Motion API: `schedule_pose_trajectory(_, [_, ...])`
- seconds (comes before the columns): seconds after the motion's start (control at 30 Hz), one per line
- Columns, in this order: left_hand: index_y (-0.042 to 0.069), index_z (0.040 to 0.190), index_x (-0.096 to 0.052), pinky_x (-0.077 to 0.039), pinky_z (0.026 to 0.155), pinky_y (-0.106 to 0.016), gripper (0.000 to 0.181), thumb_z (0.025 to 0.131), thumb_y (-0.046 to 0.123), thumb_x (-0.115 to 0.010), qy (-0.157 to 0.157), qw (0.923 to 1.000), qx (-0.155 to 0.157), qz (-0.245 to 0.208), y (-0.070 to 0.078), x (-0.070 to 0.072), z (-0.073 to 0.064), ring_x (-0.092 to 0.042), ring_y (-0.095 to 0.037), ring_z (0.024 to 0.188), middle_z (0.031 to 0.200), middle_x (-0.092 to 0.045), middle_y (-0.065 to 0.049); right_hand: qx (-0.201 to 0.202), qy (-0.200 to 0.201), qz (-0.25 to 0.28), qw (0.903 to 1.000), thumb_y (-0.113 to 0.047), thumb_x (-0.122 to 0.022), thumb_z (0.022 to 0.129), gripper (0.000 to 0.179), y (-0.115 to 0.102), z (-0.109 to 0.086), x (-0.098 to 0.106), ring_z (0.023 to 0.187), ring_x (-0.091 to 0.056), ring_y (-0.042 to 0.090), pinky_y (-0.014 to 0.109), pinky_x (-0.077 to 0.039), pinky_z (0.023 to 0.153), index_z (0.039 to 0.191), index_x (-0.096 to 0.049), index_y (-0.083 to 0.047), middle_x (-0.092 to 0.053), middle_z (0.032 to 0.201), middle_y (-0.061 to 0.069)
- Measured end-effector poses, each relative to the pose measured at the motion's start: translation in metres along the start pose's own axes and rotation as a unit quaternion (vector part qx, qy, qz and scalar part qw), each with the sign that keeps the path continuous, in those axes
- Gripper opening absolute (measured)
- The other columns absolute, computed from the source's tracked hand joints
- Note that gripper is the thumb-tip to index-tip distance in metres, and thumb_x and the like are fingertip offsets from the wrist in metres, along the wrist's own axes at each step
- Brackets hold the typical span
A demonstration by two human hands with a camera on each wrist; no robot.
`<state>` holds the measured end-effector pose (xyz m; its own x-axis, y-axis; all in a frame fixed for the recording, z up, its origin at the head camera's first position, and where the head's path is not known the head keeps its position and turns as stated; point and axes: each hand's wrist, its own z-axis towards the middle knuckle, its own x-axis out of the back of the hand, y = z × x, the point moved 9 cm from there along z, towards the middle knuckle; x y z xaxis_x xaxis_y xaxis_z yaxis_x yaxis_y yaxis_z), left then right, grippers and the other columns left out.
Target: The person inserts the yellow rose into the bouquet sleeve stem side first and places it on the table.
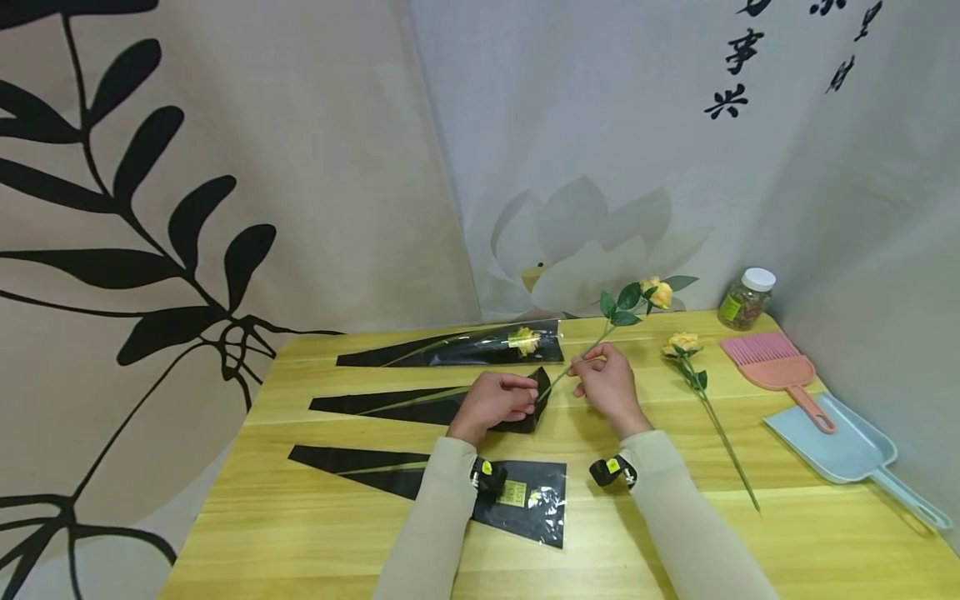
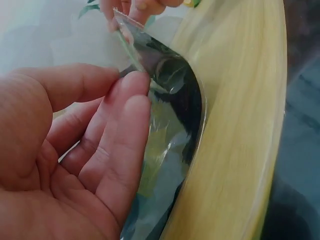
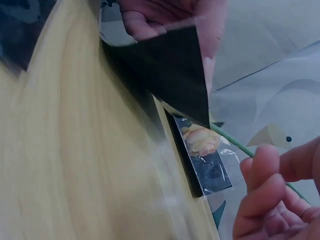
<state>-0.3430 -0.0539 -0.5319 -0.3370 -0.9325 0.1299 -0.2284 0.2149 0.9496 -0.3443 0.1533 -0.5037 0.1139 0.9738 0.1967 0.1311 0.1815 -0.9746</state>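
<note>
My left hand (image 1: 498, 402) pinches the opening of a black flower sleeve (image 2: 167, 75), whose wide end lifts and curls off the table. In my right hand (image 1: 607, 383), thumb and fingers pinch the green stem (image 3: 235, 142) of an artificial yellow rose (image 1: 657, 293). The bloom and leaves point up and away to the right, while the stem's lower part runs into the sleeve mouth beside my left fingertips. Through the narrow half of this sleeve a green stem (image 1: 412, 402) shows. The sleeve's raised flap hides part of the left fingers in the right wrist view.
A sleeve with a yellow rose inside (image 1: 450, 346) lies behind, another black sleeve (image 1: 525, 500) in front under the left forearm. To the right are a loose yellow rose (image 1: 712, 408), a pink brush (image 1: 776, 367), a blue dustpan (image 1: 832, 442) and a white-lidded jar (image 1: 745, 300).
</note>
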Motion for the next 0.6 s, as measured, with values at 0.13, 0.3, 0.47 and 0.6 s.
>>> schedule_pose_trajectory(0.13, [0.007, 0.122, -0.080, -0.064, 0.074, -0.028, 0.027, 0.096, 0.014, -0.078, 0.003, 0.9997, 0.001, -0.024, 0.001, -0.001, 0.002, -0.076, -0.012, 0.080, 0.109, -0.080, -0.010, 0.005, 0.019, 0.008, 0.9998, -0.016, -0.063, 0.106, 0.015, -0.001, -0.001, -0.003, 0.053, -0.065, 0.016, 0.026, -0.046, 0.046, 0.106, -0.052, -0.006, -0.079, 0.101, 0.020])
schedule_pose_trajectory(0.3, [0.007, 0.125, -0.079, -0.064, 0.071, -0.027, 0.029, 0.096, 0.011, -0.076, 0.011, 0.9993, -0.011, -0.034, 0.006, -0.004, 0.004, -0.075, -0.010, 0.076, 0.098, -0.080, -0.009, 0.014, 0.031, 0.008, 0.9994, -0.015, -0.063, 0.105, 0.014, -0.002, -0.004, -0.008, 0.051, -0.064, 0.013, 0.024, -0.045, 0.045, 0.105, -0.054, -0.004, -0.080, 0.100, 0.021])
schedule_pose_trajectory(0.47, [0.008, 0.126, -0.079, -0.064, 0.071, -0.026, 0.031, 0.096, 0.010, -0.074, 0.030, 0.9989, -0.029, -0.022, 0.013, -0.005, 0.005, -0.075, -0.009, 0.075, 0.096, -0.081, -0.009, 0.022, 0.039, 0.004, 0.9990, -0.015, -0.066, 0.103, 0.014, -0.003, -0.006, -0.014, 0.051, -0.063, 0.014, 0.024, -0.044, 0.045, 0.102, -0.056, -0.004, -0.080, 0.096, 0.018])
schedule_pose_trajectory(0.6, [0.008, 0.127, -0.079, -0.064, 0.072, -0.025, 0.031, 0.096, 0.008, -0.072, 0.043, 0.9983, -0.033, -0.021, 0.015, -0.006, 0.006, -0.075, -0.009, 0.076, 0.101, -0.081, -0.011, 0.024, 0.043, 0.006, 0.9987, -0.014, -0.070, 0.100, 0.015, -0.002, -0.006, -0.018, 0.052, -0.064, 0.016, 0.024, -0.044, 0.046, 0.099, -0.058, -0.004, -0.079, 0.095, 0.018])
